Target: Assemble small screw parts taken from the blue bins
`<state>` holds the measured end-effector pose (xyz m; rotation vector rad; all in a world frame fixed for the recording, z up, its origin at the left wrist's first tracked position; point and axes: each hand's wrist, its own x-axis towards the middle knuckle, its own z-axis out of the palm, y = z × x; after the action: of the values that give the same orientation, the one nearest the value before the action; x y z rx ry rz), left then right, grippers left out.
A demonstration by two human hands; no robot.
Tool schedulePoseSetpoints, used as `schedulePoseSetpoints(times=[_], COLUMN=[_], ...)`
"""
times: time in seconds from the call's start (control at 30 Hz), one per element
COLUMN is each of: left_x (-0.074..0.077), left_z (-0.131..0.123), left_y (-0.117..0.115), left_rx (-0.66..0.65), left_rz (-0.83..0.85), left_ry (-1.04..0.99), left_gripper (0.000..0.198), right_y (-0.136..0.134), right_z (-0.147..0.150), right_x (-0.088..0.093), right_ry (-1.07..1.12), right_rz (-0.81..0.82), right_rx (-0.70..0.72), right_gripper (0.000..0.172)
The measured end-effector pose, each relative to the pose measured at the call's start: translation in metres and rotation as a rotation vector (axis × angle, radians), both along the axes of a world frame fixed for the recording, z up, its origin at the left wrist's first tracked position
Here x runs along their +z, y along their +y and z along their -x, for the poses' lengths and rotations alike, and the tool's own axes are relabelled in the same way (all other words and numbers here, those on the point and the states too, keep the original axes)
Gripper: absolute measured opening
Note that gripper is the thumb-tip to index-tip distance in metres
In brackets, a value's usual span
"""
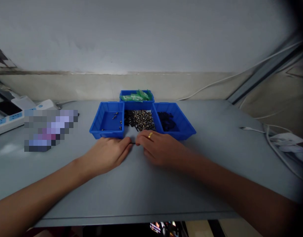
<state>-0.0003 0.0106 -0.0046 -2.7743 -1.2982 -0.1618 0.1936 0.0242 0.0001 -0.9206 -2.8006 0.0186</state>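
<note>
My left hand (109, 154) and my right hand (163, 148), which wears a gold ring (150, 134), meet at the front of the blue trays. Both have their fingers closed in a pinch. A thin dark piece (133, 143) spans the small gap between the fingertips; its ends are hidden, so its kind is unclear. Beyond my hands, a heap of small brass-coloured metal parts (143, 119) with some dark ones lies in the middle. The left blue tray (105, 134) holds several small metal pieces (115, 115). Dark parts (166, 120) fill some of the right blue tray (184, 134).
Behind, a smaller blue tray (124, 93) carries green plastic packets (139, 95). A white power strip (15, 117) and a pixelated item (51, 131) are at the left. White cables (272, 144) lie on the right of the grey table (210, 138), which backs onto a wall.
</note>
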Motion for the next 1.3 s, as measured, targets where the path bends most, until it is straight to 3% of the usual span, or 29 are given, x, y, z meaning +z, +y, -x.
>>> schedulePoseSetpoints(times=[0.13,0.37,0.47,0.57,0.7,0.77,0.9,1.0,1.07,1.17,1.3], left_x=[0.0,0.001,0.0,0.0,0.0,0.001,0.003,0.002,0.002,0.001,0.0], left_z=[-0.001,-0.001,0.0,0.0,0.0,0.0,-0.001,-0.001,-0.001,-0.001,-0.001], left_y=[0.0,0.0,0.0,0.0,0.0,0.0,-0.001,-0.001,-0.001,0.0,0.001], left_rx=[0.011,0.068,0.073,0.058,0.059,0.064,0.082,0.094,0.1,0.108,0.109], left_rz=[0.028,0.065,0.072,0.07,0.091,0.095,0.12,0.124,0.123,0.133,0.143], left_ry=[0.013,-0.026,-0.012,-0.004,-0.011,-0.007,0.011,0.021,0.027,0.035,0.042], left_gripper=[0.029,0.03,0.03,0.028,0.027,0.027,0.026,0.027,0.027,0.027,0.026], right_y=[0.001,0.005,0.007,0.01,0.018,0.021,0.018,0.006,-0.002,-0.008,-0.006], right_z=[-0.002,-0.005,-0.009,-0.016,-0.027,-0.03,-0.023,-0.01,-0.003,0.002,0.002], right_x=[-0.002,0.0,0.008,0.018,0.026,0.026,0.023,0.016,0.008,-0.003,-0.01], right_ry=[-0.1,-0.092,-0.016,0.035,-0.027,-0.076,-0.044,-0.024,-0.069,-0.136,-0.167], right_rz=[-0.158,-0.199,-0.256,-0.372,-0.49,-0.52,-0.459,-0.27,-0.153,-0.062,-0.072], right_rx=[0.131,0.165,0.043,-0.2,-0.544,-0.61,-0.483,-0.227,-0.151,-0.182,-0.2], right_gripper=[0.025,0.025,0.028,0.028,0.023,0.024,0.026,0.024,0.022,0.026,0.029])
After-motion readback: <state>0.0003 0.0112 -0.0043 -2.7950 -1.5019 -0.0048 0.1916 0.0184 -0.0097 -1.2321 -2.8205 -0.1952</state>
